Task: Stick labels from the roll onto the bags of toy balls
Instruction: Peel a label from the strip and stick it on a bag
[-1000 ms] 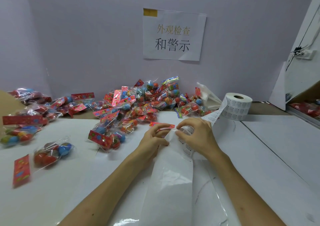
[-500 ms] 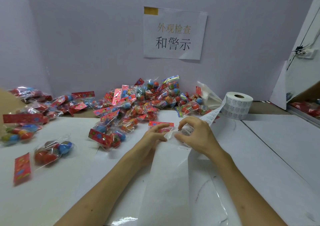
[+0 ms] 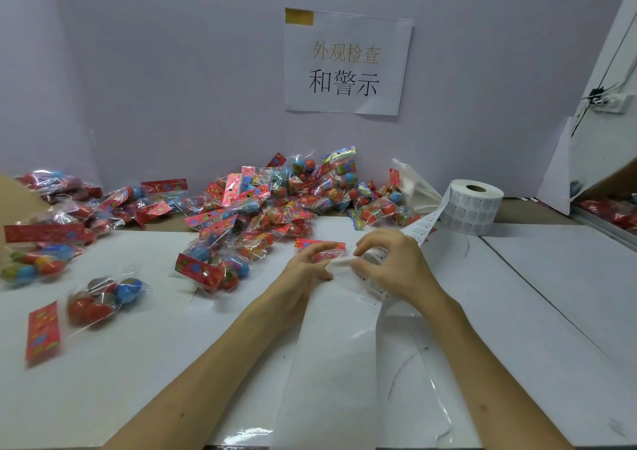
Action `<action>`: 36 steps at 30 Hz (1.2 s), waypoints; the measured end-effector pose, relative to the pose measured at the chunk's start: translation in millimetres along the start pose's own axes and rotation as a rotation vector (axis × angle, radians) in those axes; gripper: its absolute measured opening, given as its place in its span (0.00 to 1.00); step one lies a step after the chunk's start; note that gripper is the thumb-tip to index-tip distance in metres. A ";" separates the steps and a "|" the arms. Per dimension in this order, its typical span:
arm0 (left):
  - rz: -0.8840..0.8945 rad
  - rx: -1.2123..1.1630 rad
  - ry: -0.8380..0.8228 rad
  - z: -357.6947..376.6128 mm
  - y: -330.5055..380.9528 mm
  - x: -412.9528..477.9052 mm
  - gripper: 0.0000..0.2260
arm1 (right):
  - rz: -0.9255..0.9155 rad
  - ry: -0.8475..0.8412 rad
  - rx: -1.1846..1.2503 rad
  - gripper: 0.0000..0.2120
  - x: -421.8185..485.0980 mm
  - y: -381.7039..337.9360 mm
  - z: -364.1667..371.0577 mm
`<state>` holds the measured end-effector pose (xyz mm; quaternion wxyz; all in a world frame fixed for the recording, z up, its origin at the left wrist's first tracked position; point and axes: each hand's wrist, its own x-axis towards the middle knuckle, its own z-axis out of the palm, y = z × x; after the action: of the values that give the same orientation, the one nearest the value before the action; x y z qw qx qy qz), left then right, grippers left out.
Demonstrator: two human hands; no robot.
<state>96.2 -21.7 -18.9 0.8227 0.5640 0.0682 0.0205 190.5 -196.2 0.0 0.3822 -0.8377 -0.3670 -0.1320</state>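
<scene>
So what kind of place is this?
Likely a packing or inspection bench in a small factory: a heap of bagged toy balls, a label roll with its label strip pulled out, and a printed sign on the wall.

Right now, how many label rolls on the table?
1. The label roll stands on end at the back right of the table, right of the pile of bags; its strip runs to the right hand. Another could be hidden behind the pile.

The white table carries a heap of ball bags along the back, a label roll standing at right, and a paper strip trailing to the near edge.
</scene>
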 end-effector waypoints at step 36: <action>0.066 0.204 -0.090 0.6 -7.3 4.4 0.28 | 0.180 0.120 -0.070 0.04 0.5 7.6 -4.5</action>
<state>100.3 -24.4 -25.9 0.7620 0.6472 0.0143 0.0150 196.5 -202.6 -0.8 0.3844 -0.8707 -0.2620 -0.1596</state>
